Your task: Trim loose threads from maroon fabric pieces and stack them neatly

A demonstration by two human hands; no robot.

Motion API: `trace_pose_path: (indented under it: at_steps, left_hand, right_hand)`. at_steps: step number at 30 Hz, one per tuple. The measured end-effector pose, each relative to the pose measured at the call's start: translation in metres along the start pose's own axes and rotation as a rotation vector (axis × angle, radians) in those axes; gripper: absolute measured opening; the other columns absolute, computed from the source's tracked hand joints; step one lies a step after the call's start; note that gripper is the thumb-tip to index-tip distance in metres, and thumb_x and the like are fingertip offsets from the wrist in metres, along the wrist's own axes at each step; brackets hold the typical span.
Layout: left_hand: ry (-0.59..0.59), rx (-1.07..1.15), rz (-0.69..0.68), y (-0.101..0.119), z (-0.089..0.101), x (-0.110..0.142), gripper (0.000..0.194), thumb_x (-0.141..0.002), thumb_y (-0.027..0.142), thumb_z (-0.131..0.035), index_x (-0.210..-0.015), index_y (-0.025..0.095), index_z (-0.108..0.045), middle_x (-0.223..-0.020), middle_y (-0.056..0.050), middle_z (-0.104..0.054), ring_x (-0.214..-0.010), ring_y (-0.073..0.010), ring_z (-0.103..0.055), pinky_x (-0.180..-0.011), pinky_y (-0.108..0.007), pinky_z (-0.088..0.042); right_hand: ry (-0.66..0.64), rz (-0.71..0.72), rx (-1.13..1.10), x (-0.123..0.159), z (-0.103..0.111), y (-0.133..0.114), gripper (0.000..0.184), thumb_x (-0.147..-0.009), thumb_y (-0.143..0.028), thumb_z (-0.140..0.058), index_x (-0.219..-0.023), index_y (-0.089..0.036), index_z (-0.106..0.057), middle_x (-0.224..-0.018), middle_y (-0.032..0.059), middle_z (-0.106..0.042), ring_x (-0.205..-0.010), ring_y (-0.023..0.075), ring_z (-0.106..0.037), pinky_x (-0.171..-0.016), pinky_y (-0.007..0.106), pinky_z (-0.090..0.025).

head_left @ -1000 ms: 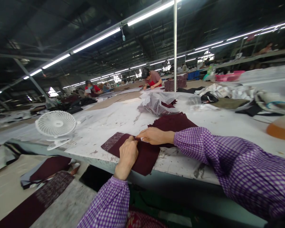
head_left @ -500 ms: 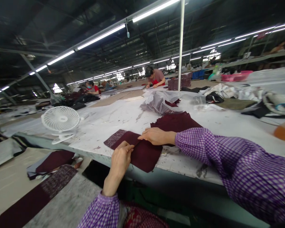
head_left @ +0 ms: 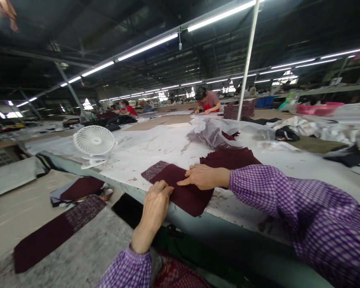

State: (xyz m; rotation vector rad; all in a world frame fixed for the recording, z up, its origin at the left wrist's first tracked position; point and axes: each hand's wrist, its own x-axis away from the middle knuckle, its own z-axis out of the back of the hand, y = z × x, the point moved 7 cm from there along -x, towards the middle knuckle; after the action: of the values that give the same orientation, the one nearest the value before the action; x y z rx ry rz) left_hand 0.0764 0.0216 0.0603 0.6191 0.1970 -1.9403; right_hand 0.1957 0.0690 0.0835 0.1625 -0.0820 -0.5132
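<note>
A maroon fabric piece (head_left: 195, 202) with a speckled grey-maroon end lies at the table's front edge, one rounded end hanging slightly over it. My left hand (head_left: 156, 202) is at its near edge, fingers curled down and closed on the cloth, thumb against the index finger. My right hand (head_left: 205, 177) rests on top of the piece, index finger stretched toward my left hand and pressing the cloth. Behind my right hand is a stack of maroon fabric pieces (head_left: 231, 157), fanned at its left side. My right sleeve covers part of it.
A white fan (head_left: 94, 141) stands on the white table (head_left: 138, 148) at left. A clear plastic bag (head_left: 210, 134) lies behind the stack. Below left, a lower surface holds another maroon strip (head_left: 45, 242) and scraps. Co-workers bend over tables farther back; a pole (head_left: 248, 64) rises at right.
The view has swung left and slightly up. My right hand's index finger has straightened out on the cloth. The raised fold between my hands now lies flatter.
</note>
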Motion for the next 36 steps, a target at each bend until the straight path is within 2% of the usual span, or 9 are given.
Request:
trace_pose_path:
  at_steps: [4, 7, 10, 16, 18, 22, 26, 29, 36]
  left_hand:
    - [0.043, 0.054, 0.013, -0.002, 0.002, 0.005, 0.026, -0.093, 0.019, -0.042, -0.095, 0.018, -0.067, -0.084, -0.006, -0.060, -0.083, -0.0212, -0.055, -0.077, -0.035, -0.045]
    - [0.126, 0.232, 0.180, -0.017, 0.006, 0.013, 0.017, -0.089, 0.020, -0.049, -0.092, 0.018, -0.065, -0.086, -0.004, -0.062, -0.085, -0.0202, -0.058, -0.078, -0.033, -0.047]
    - [0.137, 0.328, 0.280, -0.025, 0.005, 0.019, 0.012, -0.086, 0.021, -0.054, -0.080, 0.020, -0.065, -0.082, -0.002, -0.063, -0.080, -0.0185, -0.060, -0.073, -0.031, -0.047]
    - [0.220, 0.095, 0.088, -0.009, 0.014, 0.024, 0.022, -0.092, 0.023, -0.046, -0.082, 0.018, -0.066, -0.080, -0.004, -0.063, -0.080, -0.0210, -0.057, -0.074, -0.035, -0.043]
    - [0.258, 0.092, 0.043, -0.007, 0.014, 0.027, 0.023, -0.093, 0.024, -0.045, -0.086, 0.019, -0.067, -0.080, -0.004, -0.064, -0.079, -0.0205, -0.056, -0.073, -0.035, -0.042]
    - [0.300, 0.381, 0.133, -0.020, 0.012, 0.033, 0.019, -0.092, 0.025, -0.048, -0.095, 0.017, -0.065, -0.085, -0.004, -0.064, -0.082, -0.0176, -0.059, -0.077, -0.030, -0.045]
    - [0.264, 0.486, 0.244, -0.026, 0.004, 0.033, 0.011, -0.088, 0.021, -0.054, -0.085, 0.017, -0.064, -0.080, -0.003, -0.062, -0.076, -0.0163, -0.058, -0.072, -0.028, -0.046]
    - [0.268, 0.458, 0.235, -0.023, 0.002, 0.033, 0.014, -0.088, 0.018, -0.051, -0.078, 0.018, -0.061, -0.078, -0.002, -0.060, -0.076, -0.0162, -0.057, -0.072, -0.029, -0.045]
    - [0.329, 0.167, 0.118, -0.015, 0.004, 0.039, 0.019, -0.093, 0.022, -0.045, -0.084, 0.018, -0.062, -0.081, -0.004, -0.063, -0.081, -0.0202, -0.056, -0.074, -0.035, -0.041]
  right_hand:
    - [-0.185, 0.001, 0.130, -0.002, 0.006, -0.009, 0.063, -0.083, -0.007, -0.042, -0.139, -0.034, -0.045, -0.101, 0.0103, -0.067, -0.090, 0.0251, -0.060, -0.075, 0.035, -0.042]
    - [-0.229, 0.003, 0.132, -0.002, 0.009, -0.012, 0.066, -0.082, -0.006, -0.042, -0.142, -0.034, -0.040, -0.102, 0.0103, -0.067, -0.089, 0.0244, -0.060, -0.070, 0.032, -0.040]
    - [-0.253, 0.011, 0.135, -0.002, 0.008, -0.011, 0.069, -0.081, -0.006, -0.042, -0.144, -0.033, -0.036, -0.100, 0.0107, -0.067, -0.086, 0.0233, -0.060, -0.066, 0.030, -0.038]
    - [-0.349, 0.096, 0.149, -0.007, 0.012, -0.017, 0.069, -0.084, -0.004, -0.041, -0.146, -0.032, -0.032, -0.090, 0.0093, -0.068, -0.075, 0.0175, -0.059, -0.063, 0.027, -0.035]
    - [-0.385, 0.108, 0.143, -0.009, 0.016, -0.019, 0.069, -0.084, -0.004, -0.041, -0.146, -0.031, -0.032, -0.083, 0.0075, -0.067, -0.071, 0.0167, -0.057, -0.061, 0.027, -0.033]
    - [-0.421, 0.117, 0.133, -0.013, 0.021, -0.022, 0.069, -0.083, -0.004, -0.043, -0.146, -0.030, -0.032, -0.077, 0.0054, -0.066, -0.065, 0.0157, -0.054, -0.060, 0.028, -0.031]
    - [-0.422, 0.113, 0.102, -0.013, 0.022, -0.023, 0.073, -0.081, -0.001, -0.044, -0.146, -0.032, -0.032, -0.077, 0.0043, -0.066, -0.066, 0.0151, -0.053, -0.060, 0.027, -0.031]
    - [-0.423, 0.105, 0.073, -0.013, 0.023, -0.023, 0.075, -0.078, 0.001, -0.043, -0.145, -0.031, -0.034, -0.075, 0.0037, -0.064, -0.065, 0.0144, -0.053, -0.059, 0.026, -0.031]
    - [-0.452, 0.123, 0.174, -0.014, 0.024, -0.031, 0.072, -0.083, -0.002, -0.041, -0.147, -0.031, -0.029, -0.080, 0.0067, -0.066, -0.061, 0.0149, -0.052, -0.057, 0.027, -0.030]
